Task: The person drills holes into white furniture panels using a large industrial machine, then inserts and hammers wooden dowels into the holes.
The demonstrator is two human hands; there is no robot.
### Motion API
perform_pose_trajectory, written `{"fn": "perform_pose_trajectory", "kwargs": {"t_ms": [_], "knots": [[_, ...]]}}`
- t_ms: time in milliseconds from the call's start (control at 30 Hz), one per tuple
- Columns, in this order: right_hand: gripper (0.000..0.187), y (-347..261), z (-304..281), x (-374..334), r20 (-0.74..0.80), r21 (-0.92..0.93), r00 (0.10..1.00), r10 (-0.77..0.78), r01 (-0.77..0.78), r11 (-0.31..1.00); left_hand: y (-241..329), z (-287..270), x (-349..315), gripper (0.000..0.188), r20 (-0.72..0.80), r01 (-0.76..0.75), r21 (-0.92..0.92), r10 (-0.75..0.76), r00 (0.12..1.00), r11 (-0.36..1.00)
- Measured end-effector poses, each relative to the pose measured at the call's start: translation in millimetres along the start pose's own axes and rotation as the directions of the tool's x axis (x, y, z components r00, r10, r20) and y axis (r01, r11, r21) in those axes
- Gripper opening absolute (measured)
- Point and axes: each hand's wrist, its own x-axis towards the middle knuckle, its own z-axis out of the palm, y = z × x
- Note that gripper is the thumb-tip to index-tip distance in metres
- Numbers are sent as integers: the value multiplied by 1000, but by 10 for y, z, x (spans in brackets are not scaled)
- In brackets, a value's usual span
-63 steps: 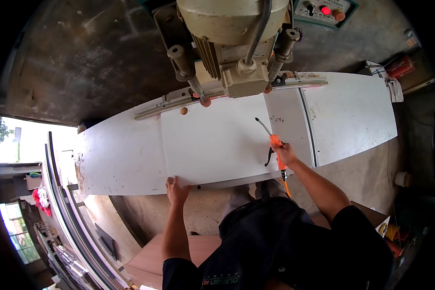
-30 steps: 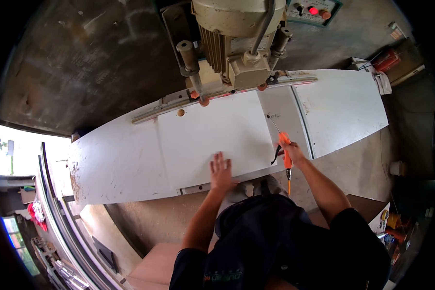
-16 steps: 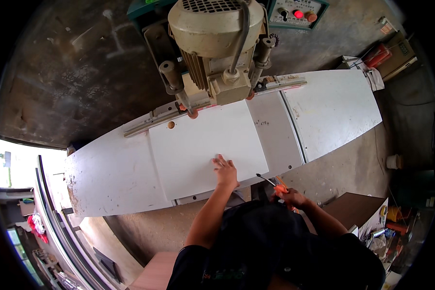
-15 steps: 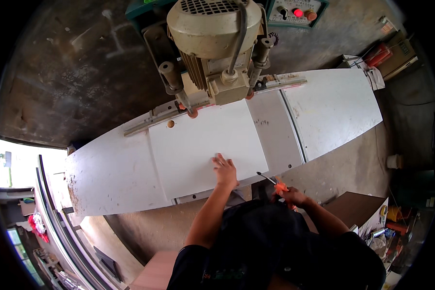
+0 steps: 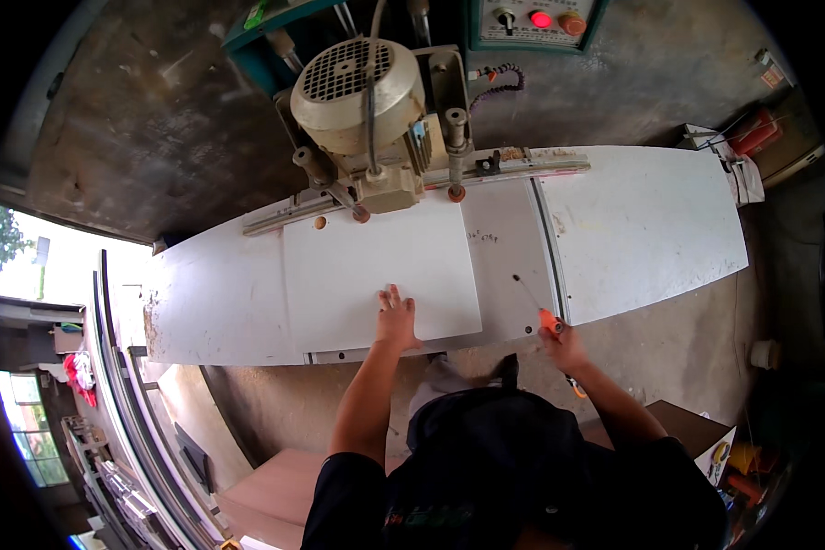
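Observation:
My left hand (image 5: pixel 395 321) lies on a white board (image 5: pixel 376 261), fingers spread, near the board's front edge. A round hole shows near the far left corner of that board. My right hand (image 5: pixel 564 348) grips an orange air blow gun (image 5: pixel 550 322) just off the table's front edge. Its thin nozzle reaches over the table (image 5: pixel 651 229), right of the board, with the dark tip apart from the board. Above the board's far edge hangs a drilling machine's motor (image 5: pixel 348 96), with a press-down rod on either side.
A fence rail (image 5: pixel 541 169) runs along the back of the table. A metal strip (image 5: pixel 552 247) crosses the table right of the board. A control box (image 5: pixel 532 27) with a lit red lamp is on the back wall. Long profiles (image 5: pixel 133 403) lean at the left.
My right hand has moved forward, bringing the blow gun's nozzle from the front edge to over the table. My left hand stays on the board. The whole view has shifted.

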Motion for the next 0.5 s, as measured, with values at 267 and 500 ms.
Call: {"fn": "perform_pose_trajectory", "kwargs": {"t_ms": [267, 500], "knots": [[35, 306, -429, -310, 167, -6, 958, 232, -234, 972, 63, -118, -48, 106, 12, 18, 10, -19, 1000, 1000], [30, 215, -559, -477, 237, 132, 946, 220, -256, 958, 87, -166, -99, 104, 11, 23, -13, -23, 1000, 1000]]}}
